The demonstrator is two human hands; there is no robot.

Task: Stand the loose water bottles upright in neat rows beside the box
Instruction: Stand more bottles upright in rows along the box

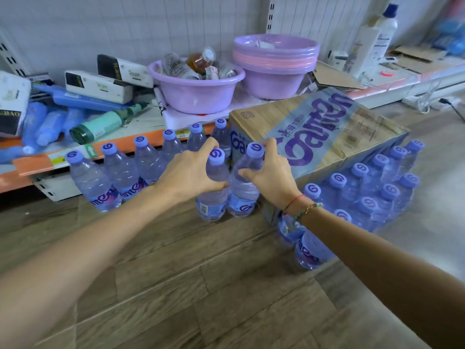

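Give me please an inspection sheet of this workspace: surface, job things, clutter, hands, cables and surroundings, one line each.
Surface: wood-pattern floor, bottles standing on it.
Job's things: cardboard box on the floor; back row of bottles upright along the shelf; two held bottles, left bottle and right bottle, upright side by side in front; bottle group upright to the right of the box.
Clutter: purple basin holding small items, stacked basins, tissue packs, blue bottles lying down.
Hands: left hand grips the left bottle; right hand grips the right bottle.
Cables: power strip with a plug, far right.
Surroundings: low store shelf, white back panel.
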